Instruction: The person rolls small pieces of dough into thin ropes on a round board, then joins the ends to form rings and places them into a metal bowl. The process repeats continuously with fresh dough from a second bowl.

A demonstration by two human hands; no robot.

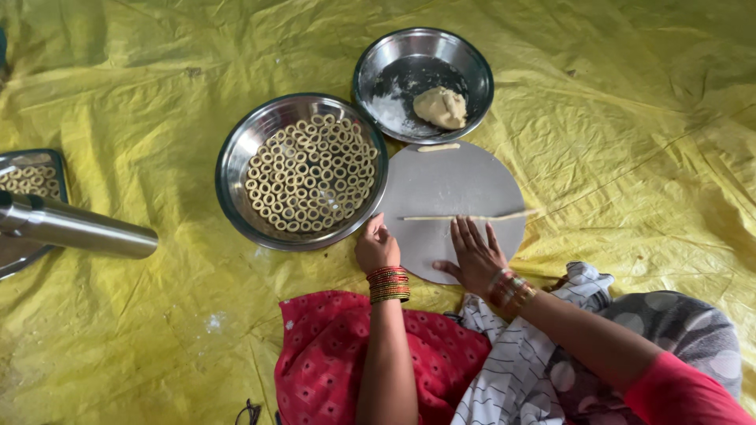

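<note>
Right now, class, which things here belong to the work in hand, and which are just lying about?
In use: dough rope, round board, left hand, right hand, dough lump, bowl of dough rings.

Lying about: steel cylinder, side tray, yellow sheet.

No packages, labels, signs or screens were in view.
</note>
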